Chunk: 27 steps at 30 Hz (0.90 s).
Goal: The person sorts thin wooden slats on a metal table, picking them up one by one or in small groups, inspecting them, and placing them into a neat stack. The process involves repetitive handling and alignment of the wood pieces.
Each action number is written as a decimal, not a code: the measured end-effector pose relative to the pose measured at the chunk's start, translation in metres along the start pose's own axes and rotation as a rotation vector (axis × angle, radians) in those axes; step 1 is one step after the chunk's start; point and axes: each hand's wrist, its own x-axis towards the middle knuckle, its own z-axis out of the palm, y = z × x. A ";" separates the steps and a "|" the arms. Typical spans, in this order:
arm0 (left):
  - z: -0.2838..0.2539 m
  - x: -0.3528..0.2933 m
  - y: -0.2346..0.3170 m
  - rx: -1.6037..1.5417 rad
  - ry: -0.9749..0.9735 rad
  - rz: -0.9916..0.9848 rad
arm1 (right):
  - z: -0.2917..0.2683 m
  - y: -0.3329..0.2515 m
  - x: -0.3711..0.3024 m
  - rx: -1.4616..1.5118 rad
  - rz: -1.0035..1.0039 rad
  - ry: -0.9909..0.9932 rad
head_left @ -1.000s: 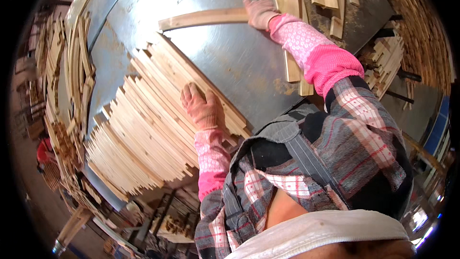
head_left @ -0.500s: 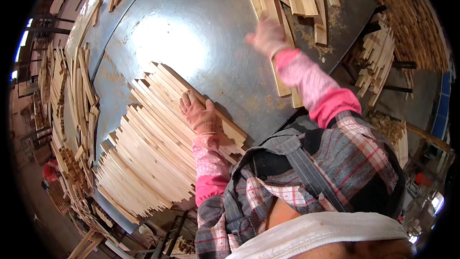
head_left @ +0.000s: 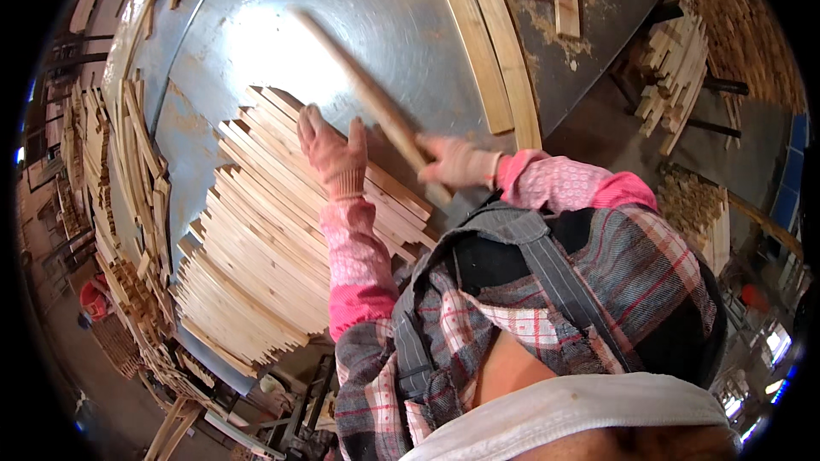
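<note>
No packages, labels, signs or screens visible, as far as the blurred rim shows (only timber and metal)

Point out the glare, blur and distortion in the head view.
Head view: glare whitens the metal table; the wooden strip in the right hand is motion-blurred; the left hand on the slat stack stays sharp; fisheye bends edges near the rim.

- Our left hand wears a pinkish-red knit glove; beneath it we see pale cream, flat wooden slats.
- Our right hand, gloved in paler pink, grips a light tan wooden stick.
- Beyond both hands we see a grey-blue metal tabletop with rusty specks.
- Our sleeves are pink with white dots.
</note>
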 end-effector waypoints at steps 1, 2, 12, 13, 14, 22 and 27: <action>0.002 0.007 0.015 0.122 -0.121 -0.035 | 0.008 -0.009 -0.005 -0.059 0.040 -0.183; 0.003 0.010 0.025 0.248 -0.232 -0.069 | 0.009 -0.020 -0.009 -0.121 0.068 -0.367; 0.027 -0.017 -0.036 0.337 -0.123 0.094 | -0.076 0.052 -0.078 -0.875 0.456 0.444; 0.025 -0.016 -0.034 0.333 -0.148 0.044 | -0.080 0.057 -0.072 -0.809 0.497 0.447; 0.017 -0.015 -0.025 0.308 -0.183 0.011 | -0.089 0.061 -0.069 -0.740 0.559 0.442; 0.001 -0.044 -0.051 0.137 -0.185 0.224 | -0.095 0.047 -0.038 -0.493 0.596 0.558; -0.020 -0.033 -0.047 0.072 -0.301 0.181 | -0.095 0.027 -0.040 -0.400 0.461 0.566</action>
